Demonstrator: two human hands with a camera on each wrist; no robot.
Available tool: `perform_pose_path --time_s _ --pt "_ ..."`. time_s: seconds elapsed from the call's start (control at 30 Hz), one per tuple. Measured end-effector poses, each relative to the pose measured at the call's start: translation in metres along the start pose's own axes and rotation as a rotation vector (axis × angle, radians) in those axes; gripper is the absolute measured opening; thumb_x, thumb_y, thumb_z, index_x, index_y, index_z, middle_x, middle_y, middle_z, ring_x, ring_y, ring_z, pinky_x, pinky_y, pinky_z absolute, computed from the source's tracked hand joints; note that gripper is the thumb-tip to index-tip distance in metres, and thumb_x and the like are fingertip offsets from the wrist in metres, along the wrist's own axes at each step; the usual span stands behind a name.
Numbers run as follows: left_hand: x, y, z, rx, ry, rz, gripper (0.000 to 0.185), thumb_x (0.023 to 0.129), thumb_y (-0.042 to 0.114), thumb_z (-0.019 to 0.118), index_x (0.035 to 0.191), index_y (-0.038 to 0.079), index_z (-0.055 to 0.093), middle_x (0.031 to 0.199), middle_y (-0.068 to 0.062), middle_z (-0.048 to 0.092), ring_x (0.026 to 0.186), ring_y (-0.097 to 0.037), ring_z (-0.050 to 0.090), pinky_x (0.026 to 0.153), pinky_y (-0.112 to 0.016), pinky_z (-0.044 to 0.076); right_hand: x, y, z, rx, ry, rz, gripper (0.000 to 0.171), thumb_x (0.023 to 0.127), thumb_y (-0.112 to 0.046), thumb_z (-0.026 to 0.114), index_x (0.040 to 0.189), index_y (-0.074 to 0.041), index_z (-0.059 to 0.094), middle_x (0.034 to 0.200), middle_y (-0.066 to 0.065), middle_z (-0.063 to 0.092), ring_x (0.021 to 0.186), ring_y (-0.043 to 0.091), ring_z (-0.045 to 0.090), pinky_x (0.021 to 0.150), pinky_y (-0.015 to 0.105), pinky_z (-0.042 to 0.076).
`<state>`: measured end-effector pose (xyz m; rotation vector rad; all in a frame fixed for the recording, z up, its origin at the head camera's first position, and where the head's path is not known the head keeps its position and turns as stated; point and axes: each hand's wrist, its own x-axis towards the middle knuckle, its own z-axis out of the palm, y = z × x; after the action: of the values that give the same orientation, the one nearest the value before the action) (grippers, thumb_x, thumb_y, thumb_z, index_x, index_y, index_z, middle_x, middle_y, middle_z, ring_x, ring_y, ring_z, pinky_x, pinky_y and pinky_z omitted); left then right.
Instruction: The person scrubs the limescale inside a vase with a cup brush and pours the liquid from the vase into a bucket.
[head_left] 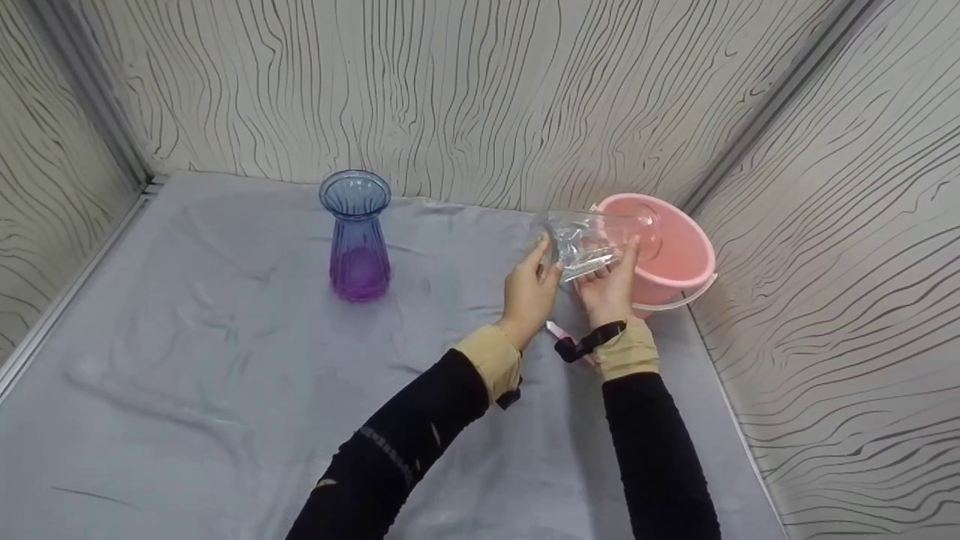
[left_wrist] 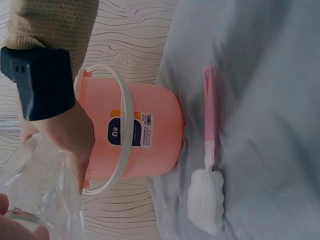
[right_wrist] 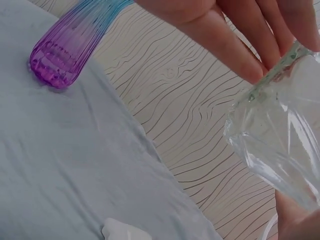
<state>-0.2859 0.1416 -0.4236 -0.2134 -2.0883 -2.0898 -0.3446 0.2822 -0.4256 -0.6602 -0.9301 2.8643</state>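
Note:
A clear glass vase [head_left: 589,244] lies tipped on its side in the air, held by both hands. My left hand [head_left: 528,296] grips its thick base end. Under the body, nearer the flared mouth, my right hand [head_left: 609,292] holds it with the thumb along the near side. The mouth is over the opening of a pink bucket [head_left: 709,251]. In the right wrist view, left fingertips [right_wrist: 250,70] press the vase's base edge. Below the hands a cleaning brush with a white sponge head [left_wrist: 206,200] and pink handle [left_wrist: 210,105] lies on the cloth.
A ribbed vase [head_left: 358,251], blue above and purple below, stands upright to the left. The bucket's white handle [left_wrist: 125,125] hangs down its front side. Grey cloth [head_left: 225,360] covers the table, and wood-patterned panels [head_left: 465,97] enclose the back and sides.

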Motion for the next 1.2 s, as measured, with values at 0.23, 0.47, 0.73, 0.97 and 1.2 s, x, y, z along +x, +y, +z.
perform_pose_path --time_s 0.23,0.47,0.73,0.97,1.2 --pt "-0.002 -0.002 0.004 0.144 -0.051 0.094 0.057 0.101 0.004 0.059 0.154 0.001 0.038 0.159 -0.015 0.035 0.146 -0.028 0.037 0.119 -0.034 0.031 -0.001 -0.006 0.001 0.083 0.006 0.04 0.081 0.098 -0.066 0.046 0.157 -0.014 0.03 0.153 0.007 0.038 0.143 0.019 0.04 0.115 0.032 0.037" --pt "-0.002 -0.005 0.007 0.198 -0.027 0.176 0.059 0.098 0.001 0.061 0.153 0.0 0.041 0.158 -0.016 0.038 0.146 -0.034 0.036 0.122 -0.043 0.024 -0.005 -0.009 0.002 0.103 0.017 0.052 0.087 0.097 -0.066 0.049 0.16 -0.014 0.02 0.161 0.008 0.03 0.147 0.021 0.034 0.118 0.033 0.032" --pt "-0.001 -0.004 0.009 0.151 -0.005 0.206 0.056 0.096 0.002 0.065 0.15 0.003 0.047 0.156 -0.017 0.043 0.144 -0.03 0.04 0.12 -0.039 0.029 -0.008 -0.012 0.003 0.133 0.032 0.05 0.087 0.097 -0.066 0.048 0.16 -0.014 0.019 0.162 0.007 0.028 0.147 0.02 0.032 0.12 0.033 0.029" --pt "-0.002 0.0 0.009 0.128 -0.005 0.188 0.054 0.096 0.006 0.067 0.148 0.008 0.052 0.154 -0.015 0.045 0.143 -0.031 0.042 0.119 -0.044 0.032 -0.011 -0.015 0.004 0.156 0.061 0.068 0.084 0.097 -0.066 0.047 0.161 -0.018 0.021 0.162 0.003 0.029 0.147 0.017 0.032 0.12 0.032 0.028" --pt "-0.003 0.008 0.012 0.231 -0.025 0.284 0.05 0.097 0.011 0.068 0.145 0.008 0.055 0.153 -0.012 0.049 0.142 -0.03 0.043 0.12 -0.048 0.027 -0.013 -0.019 0.005 0.217 -0.01 0.105 0.087 0.097 -0.072 0.039 0.163 -0.024 0.01 0.166 -0.004 0.018 0.149 0.013 0.025 0.121 0.03 0.023"
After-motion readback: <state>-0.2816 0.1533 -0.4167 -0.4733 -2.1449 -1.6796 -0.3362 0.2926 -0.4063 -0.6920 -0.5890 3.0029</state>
